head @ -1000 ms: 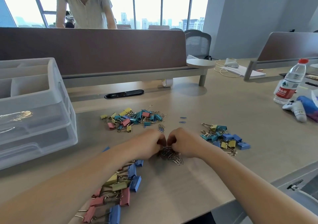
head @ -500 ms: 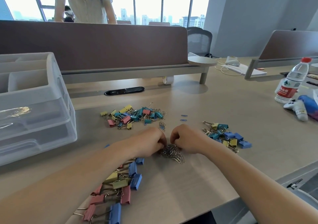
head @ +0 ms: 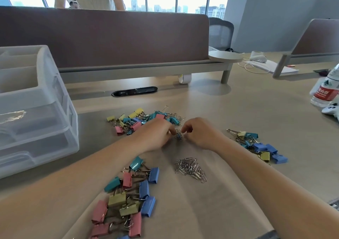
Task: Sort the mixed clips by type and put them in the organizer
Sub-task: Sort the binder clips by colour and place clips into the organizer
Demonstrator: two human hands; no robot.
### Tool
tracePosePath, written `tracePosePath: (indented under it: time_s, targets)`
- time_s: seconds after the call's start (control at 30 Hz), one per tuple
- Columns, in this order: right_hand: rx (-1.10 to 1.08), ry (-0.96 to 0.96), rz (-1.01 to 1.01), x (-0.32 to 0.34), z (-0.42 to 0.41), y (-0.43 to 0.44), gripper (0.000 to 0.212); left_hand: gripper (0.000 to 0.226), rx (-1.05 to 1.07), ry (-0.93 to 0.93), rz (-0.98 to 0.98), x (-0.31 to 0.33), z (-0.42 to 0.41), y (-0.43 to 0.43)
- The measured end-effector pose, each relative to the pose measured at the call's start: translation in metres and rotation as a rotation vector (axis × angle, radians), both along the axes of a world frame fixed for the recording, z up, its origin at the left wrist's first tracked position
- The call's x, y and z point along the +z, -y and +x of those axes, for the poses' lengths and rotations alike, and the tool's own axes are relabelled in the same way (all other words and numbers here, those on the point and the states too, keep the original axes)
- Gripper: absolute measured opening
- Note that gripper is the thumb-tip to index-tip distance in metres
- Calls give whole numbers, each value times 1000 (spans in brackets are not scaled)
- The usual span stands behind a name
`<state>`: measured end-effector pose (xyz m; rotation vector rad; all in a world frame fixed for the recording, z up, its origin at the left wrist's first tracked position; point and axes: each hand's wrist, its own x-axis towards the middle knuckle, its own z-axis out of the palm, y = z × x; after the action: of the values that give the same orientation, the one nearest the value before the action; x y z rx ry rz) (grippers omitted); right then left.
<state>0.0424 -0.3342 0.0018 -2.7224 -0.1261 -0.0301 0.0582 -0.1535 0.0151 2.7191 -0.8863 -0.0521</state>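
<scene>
Left hand (head: 156,134) pinches a small tangle of paper clips (head: 179,136) on the table (head: 238,110); right hand (head: 200,135) curls just beside it — contact unclear. The clips look like light, springy wire that will likely snag — best pinched by single loops. Silver pile (head: 190,168) lies nearer the wrists, binder clips (head: 146,118) beyond the knuckles, organizer (head: 45,128) far left.

The desk (head: 238,110) bears binder clips (head: 126,198), paper clips (head: 190,168), an organizer (head: 36,121) and a bottle (head: 323,92).
</scene>
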Motion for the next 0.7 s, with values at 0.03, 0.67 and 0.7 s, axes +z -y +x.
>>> tracePosePath:
  time_s: [0.03,0.67,0.7]
  targets:
    - [4,4,8,-1,3,-1,17,29,-24,1,13,0,3,1]
    - [68,-22,29,-3,1,3,15,13,-96,23,-30,-17,9,5]
    - [67,-21,33,-3,1,3,15,12,-93,25,-26,-18,9,5]
